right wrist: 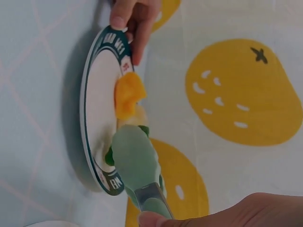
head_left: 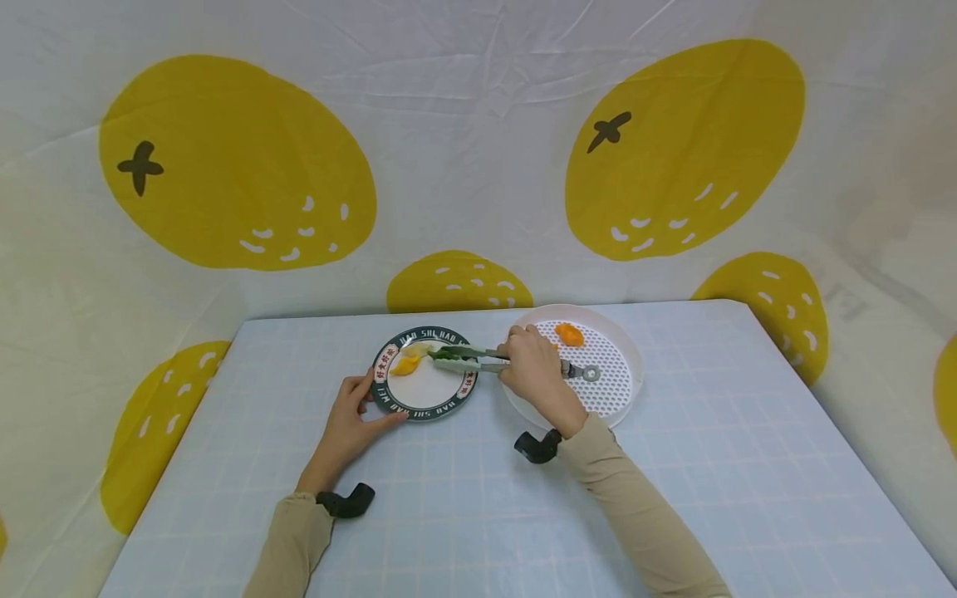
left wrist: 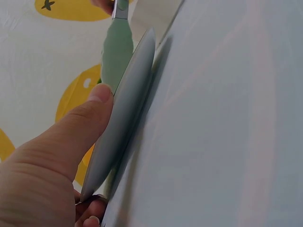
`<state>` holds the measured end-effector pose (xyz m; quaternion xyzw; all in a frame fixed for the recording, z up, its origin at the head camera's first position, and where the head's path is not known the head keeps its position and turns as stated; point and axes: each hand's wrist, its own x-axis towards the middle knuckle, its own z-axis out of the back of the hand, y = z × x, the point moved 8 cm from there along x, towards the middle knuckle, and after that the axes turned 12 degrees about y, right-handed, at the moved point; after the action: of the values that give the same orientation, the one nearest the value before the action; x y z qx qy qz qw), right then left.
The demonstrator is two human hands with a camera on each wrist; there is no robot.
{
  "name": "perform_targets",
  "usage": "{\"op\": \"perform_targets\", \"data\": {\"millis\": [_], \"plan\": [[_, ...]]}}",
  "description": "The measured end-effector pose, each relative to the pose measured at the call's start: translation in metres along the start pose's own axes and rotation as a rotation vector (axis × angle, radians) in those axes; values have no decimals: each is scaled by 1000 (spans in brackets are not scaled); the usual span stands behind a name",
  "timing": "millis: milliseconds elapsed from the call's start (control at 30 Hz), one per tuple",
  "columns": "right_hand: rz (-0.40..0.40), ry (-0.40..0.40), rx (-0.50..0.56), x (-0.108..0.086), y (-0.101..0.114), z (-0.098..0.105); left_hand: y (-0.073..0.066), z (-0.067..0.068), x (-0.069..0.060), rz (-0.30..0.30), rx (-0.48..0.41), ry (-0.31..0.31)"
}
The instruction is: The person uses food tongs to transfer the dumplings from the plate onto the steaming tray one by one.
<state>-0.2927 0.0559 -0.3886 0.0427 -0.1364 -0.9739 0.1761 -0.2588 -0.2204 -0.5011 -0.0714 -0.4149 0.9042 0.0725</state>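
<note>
A plate (head_left: 428,413) with a dark green lettered rim stands at the table's middle left; my left hand (head_left: 355,423) grips its left edge, thumb on the rim and fingers at its side. On it lie an orange-yellow piece (right wrist: 129,94) and a pale piece (right wrist: 136,117). My right hand (head_left: 534,370) holds green-tipped tongs (head_left: 478,357), their tips over the plate's right part at a dark green leafy piece (head_left: 441,354). Whether the tips pinch the leafy piece, I cannot tell. In the left wrist view my thumb presses the rim of the plate (left wrist: 125,113).
Right of the plate, partly beneath my right hand, is a round white tray (head_left: 634,365) with a perforated base and an orange piece (head_left: 570,335) in it. Behind the table (head_left: 449,515) hangs a white cloth (head_left: 471,183) printed with yellow fruit.
</note>
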Motion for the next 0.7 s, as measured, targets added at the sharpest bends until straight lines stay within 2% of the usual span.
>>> {"op": "perform_targets", "data": {"millis": [400,700], "plan": [[26,-46,4,-15,2,33,4,0,0,-16,4,-24],[41,-125,-19,-40,1,64,5,0,0,-21,1,-14]]}}
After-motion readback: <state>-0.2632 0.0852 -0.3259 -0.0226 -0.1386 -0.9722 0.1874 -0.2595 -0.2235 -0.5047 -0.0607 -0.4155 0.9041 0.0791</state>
